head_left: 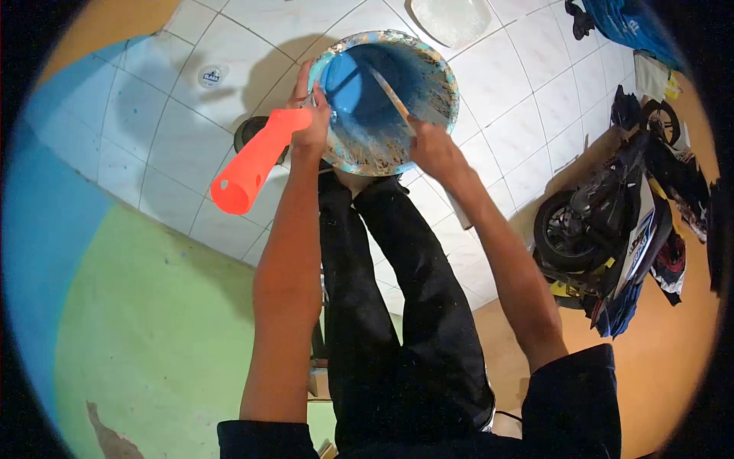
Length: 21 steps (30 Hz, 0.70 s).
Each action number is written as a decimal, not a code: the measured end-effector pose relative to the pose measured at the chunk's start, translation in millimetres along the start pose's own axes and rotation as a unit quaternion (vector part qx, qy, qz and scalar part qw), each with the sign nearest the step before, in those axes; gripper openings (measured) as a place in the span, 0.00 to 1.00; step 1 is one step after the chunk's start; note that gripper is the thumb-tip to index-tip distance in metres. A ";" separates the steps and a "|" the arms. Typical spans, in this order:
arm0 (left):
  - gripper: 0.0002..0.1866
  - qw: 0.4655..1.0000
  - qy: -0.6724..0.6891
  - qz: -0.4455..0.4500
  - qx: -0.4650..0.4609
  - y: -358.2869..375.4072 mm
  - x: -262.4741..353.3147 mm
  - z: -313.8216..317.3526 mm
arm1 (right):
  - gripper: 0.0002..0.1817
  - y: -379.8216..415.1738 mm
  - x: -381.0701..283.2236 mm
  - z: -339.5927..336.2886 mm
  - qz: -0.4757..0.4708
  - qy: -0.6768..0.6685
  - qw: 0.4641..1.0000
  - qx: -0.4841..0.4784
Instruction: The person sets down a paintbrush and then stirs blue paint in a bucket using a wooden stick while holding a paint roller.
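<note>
A blue bucket (451,88) with a rim and inner wall smeared by dried paint is tilted so that its inside shows. My left hand (310,126) is closed on an orange-red handle (256,168) beside the bucket's left rim, with fingers up against the rim. What the handle belongs to is hidden. My right hand (440,153) is closed round a thin wooden stick (391,93) at the lower right rim, and the stick reaches into the bucket.
White floor tiles surround the bucket. A white lid (212,75) lies left, a pale tray (453,19) beyond the rim. A dark round object (249,135) sits behind the handle. A motorcycle (604,229) stands right. Blue cloth (634,27) is at top right.
</note>
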<state>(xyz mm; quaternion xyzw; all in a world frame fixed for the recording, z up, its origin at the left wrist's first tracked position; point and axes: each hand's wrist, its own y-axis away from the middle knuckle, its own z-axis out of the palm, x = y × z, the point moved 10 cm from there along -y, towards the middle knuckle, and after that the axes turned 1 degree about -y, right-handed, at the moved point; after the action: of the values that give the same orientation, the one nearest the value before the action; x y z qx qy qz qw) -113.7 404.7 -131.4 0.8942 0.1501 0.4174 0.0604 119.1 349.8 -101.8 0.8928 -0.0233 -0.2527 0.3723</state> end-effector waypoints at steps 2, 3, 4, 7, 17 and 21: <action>0.26 0.999 0.047 0.005 0.014 -0.1 1.4 -3.5 | 0.26 -16.9 -2.8 8.7 -0.003 0.093 0.992 -0.080; 0.26 0.998 0.060 0.008 0.013 -0.4 -1.6 -1.6 | 0.25 -21.5 -8.0 9.5 -0.020 0.130 0.988 -0.086; 0.26 0.997 0.073 0.010 0.012 1.8 -4.7 0.0 | 0.25 -25.5 -8.9 14.4 -0.021 0.135 0.986 -0.091; 0.25 0.994 0.057 0.067 0.066 1.8 -0.5 -6.1 | 0.23 -53.5 -10.9 23.2 -0.029 0.202 0.974 -0.097; 0.24 0.994 0.108 -0.013 0.006 1.5 -21.3 5.0 | 0.14 -119.8 7.5 84.8 -0.059 0.379 0.920 -0.082; 0.24 0.996 0.083 -0.010 -0.005 1.5 -31.8 14.9 | 0.09 -132.1 12.9 76.4 -0.033 0.394 0.917 -0.058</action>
<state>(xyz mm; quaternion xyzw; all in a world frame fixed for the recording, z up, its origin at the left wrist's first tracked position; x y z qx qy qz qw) -121.3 393.4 -163.8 0.8547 0.1614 0.4903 0.0559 75.1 392.3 -242.2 0.8973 0.1692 0.1061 0.3936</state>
